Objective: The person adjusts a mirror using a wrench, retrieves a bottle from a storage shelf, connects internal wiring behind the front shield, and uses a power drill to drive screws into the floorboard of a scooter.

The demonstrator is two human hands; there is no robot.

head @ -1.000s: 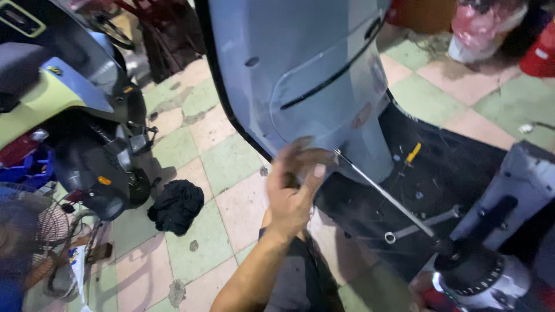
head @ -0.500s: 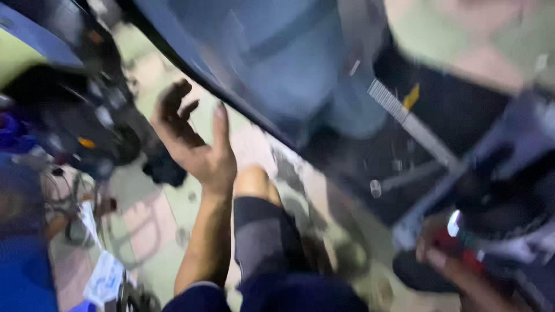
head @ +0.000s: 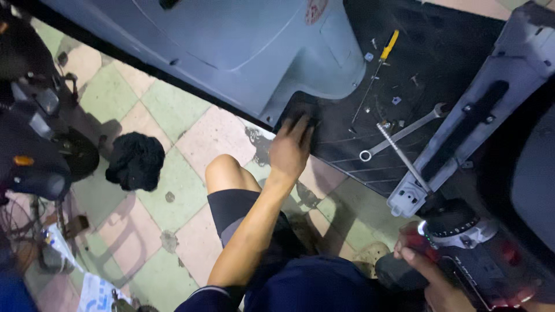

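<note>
The left hand (head: 291,149) lies in the middle of the frame, palm down, fingers together and flat on the near edge of the black floor mat (head: 347,136), right where the mat meets the foot of the grey scooter body panel (head: 231,46) that fills the upper left and centre. The right hand (head: 430,271) sits at the lower right, its fingers wrapped and clamped around the grip of a cordless power driver (head: 462,242), black and red with a ribbed collar and a small green light near its head. On the mat, right of centre, lie a long silver combination wrench (head: 402,134) and a second slim metal tool crossing it, with a yellow-handled screwdriver (head: 381,58) higher up toward the upper right and small screws and clips scattered between them. A round red sticker (head: 316,10) shows at the top centre of the grey panel. A crumpled black rag (head: 136,160) lies on the green and pink tiled floor (head: 191,115) at centre left, well apart from both hands. Another dark scooter (head: 29,133) stands along the left edge. At the bottom left, white paper with blue printing (head: 98,293) lies on the tiles.
</note>
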